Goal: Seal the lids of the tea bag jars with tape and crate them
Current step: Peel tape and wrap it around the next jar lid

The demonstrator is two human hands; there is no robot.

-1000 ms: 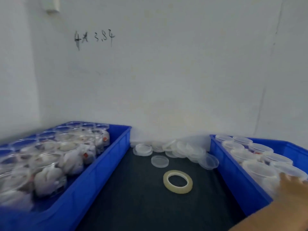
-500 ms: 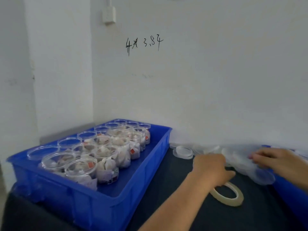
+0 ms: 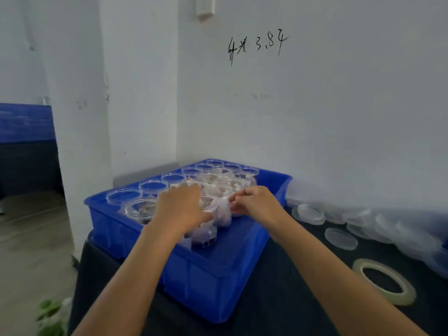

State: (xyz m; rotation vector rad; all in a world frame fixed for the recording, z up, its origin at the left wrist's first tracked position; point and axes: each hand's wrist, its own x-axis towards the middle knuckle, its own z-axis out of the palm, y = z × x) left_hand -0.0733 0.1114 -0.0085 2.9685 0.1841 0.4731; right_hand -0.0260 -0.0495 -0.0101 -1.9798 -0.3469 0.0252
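Two hands on one jar in the blue crate

Both hands reach into the blue crate (image 3: pixel 213 284) at the near-middle of the jar cluster. Left hand (image 3: pixel 180 209) curls over and around the near side of a clear tea bag jar (image 3: pixel 213 214), fingers wrapped on its wall and rim. Right hand (image 3: pixel 254 200) comes in from the right, fingertips pinched at the jar's right rim; whether it pinches the rim itself or something thin on it cannot be told, blur there. Jar stands upright inside the crate, open top, white tea bags visible through the wall.

More open jars (image 3: pixel 152 187) fill the far and left part of the crate in rows, most with tea bags, a few on the far-left edge look hollow. Near-right part of the crate floor is bare blue.

Crate sits on a dark table (image 3: pixel 286 297), at its left end. Right of the crate, along the far wall, a pile of clear lids (image 3: pixel 312 213) lies loose, some stacked, some flat; one single lid (image 3: pixel 340 238) lies flat nearer, apart from the pile. Tape roll (image 3: pixel 385 282) lies flat on the table at near right, well apart from both hands.

White wall (image 3: pixel 339 117) behind, with black handwriting (image 3: pixel 257 46) high up. Socket (image 3: pixel 204 7) at top. Blue-covered object (image 3: pixel 25 122) at far left past the wall corner. Green leaves (image 3: pixel 49 311) at bottom left, blurred.
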